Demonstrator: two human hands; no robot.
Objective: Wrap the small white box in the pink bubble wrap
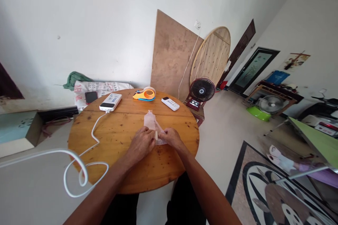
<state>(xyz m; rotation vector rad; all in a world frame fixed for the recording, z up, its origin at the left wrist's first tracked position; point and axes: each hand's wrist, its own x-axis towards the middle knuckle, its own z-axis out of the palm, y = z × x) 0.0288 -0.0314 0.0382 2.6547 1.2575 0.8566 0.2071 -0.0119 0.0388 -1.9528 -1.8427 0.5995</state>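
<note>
On the round wooden table [111, 130] lies a thin, pale pinkish-white plastic wrapping [150, 119], crumpled and partly see-through. My left hand [142, 142] has its fingers curled down on the near part of it. From the other side, my right hand [171, 137] pinches the wrapping near its right edge. A small cream-coloured piece [156, 135] shows between the two hands, touching the left fingertips; its kind is unclear. The hands hide part of the wrapping.
An orange tape dispenser [144, 94], a white power bank [111, 102] with a white cable [93, 132], and a second white device [170, 103] stand toward the far edge. A black fan [202, 90] is beyond the table. At right, a person's purple-clothed legs [317, 174] show.
</note>
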